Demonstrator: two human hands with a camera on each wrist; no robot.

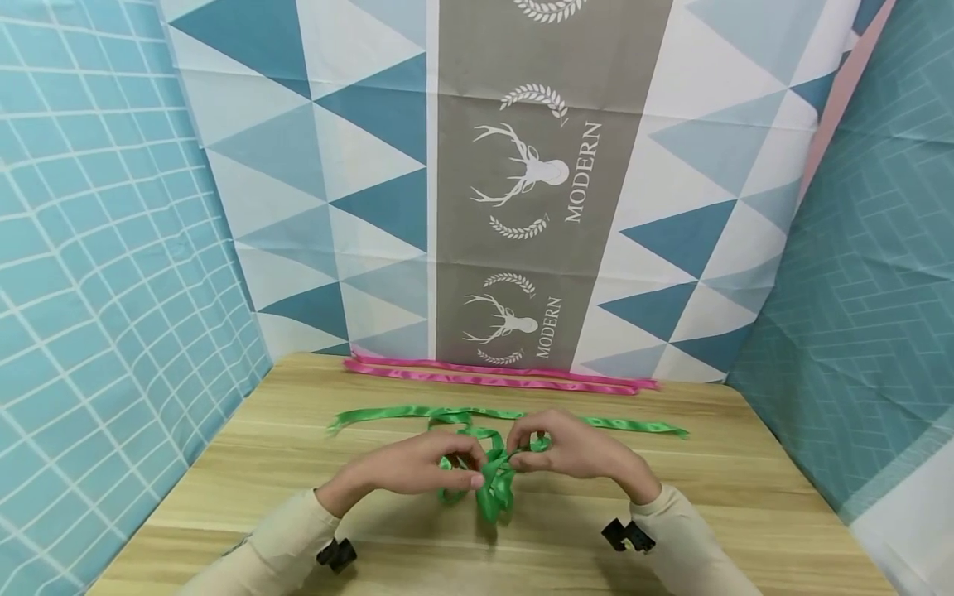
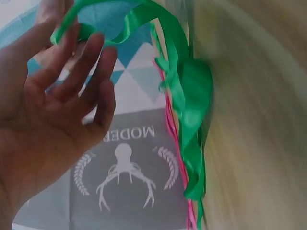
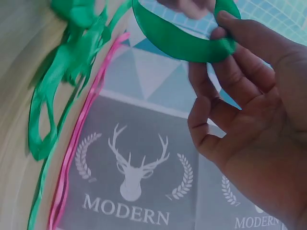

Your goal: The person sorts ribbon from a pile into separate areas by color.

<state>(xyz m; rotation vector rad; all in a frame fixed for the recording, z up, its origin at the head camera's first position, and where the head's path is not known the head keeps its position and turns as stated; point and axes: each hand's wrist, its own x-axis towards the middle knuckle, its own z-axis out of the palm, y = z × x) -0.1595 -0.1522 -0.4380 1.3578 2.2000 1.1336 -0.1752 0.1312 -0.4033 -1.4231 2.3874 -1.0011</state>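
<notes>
A tangle of green satin ribbon (image 1: 495,488) lies in loops on the table between my two hands. My left hand (image 1: 425,463) pinches a strand of it between thumb and forefinger, the other fingers loosely bent. Across from it, my right hand (image 1: 574,445) pinches another part of the ribbon with thumb and fingertips. In the right wrist view, a raised green loop (image 3: 177,45) runs from those fingertips toward the left hand. Loose twisted loops (image 2: 194,96) trail beside the left hand in its wrist view. The knotted middle is partly hidden by fingers.
A straight green ribbon (image 1: 633,425) lies across the table behind the tangle. Two pink ribbons (image 1: 492,379) stretch along the table's back edge, against a patterned cloth (image 1: 380,207). Blue tiled cloths hang at both sides, and wood table (image 1: 246,463) extends left of the hands.
</notes>
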